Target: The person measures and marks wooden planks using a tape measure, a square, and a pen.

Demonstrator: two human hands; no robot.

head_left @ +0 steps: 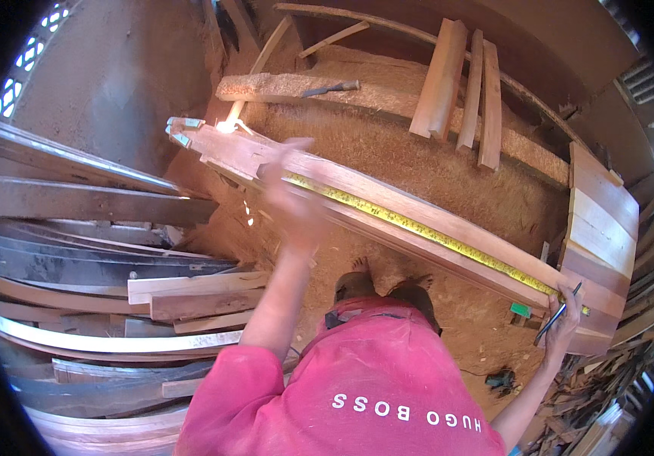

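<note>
A long reddish wooden beam (388, 187) runs slantwise in front of me, from far left to near right. Along it lies a yellow tape measure blade (418, 228), drawn out straight. My left hand (293, 201) is over the blade's far left end; motion smears its fingers, so what it holds cannot be made out. At the near right end, my right hand (564, 323) is closed round a dark, slim pen or pencil (549, 325), beside the tape. The tape's right end reaches onto a panel of joined boards (604, 242).
Stacked planks (99, 258) fill the left side. At the far side, a handled tool (331, 89) rests on a rough beam (266, 85), and several short boards (448, 83) lean nearby. A green block (521, 310) sits by the beam's near side. Sawdust covers the floor (464, 342); wood scraps (600, 403) lie right.
</note>
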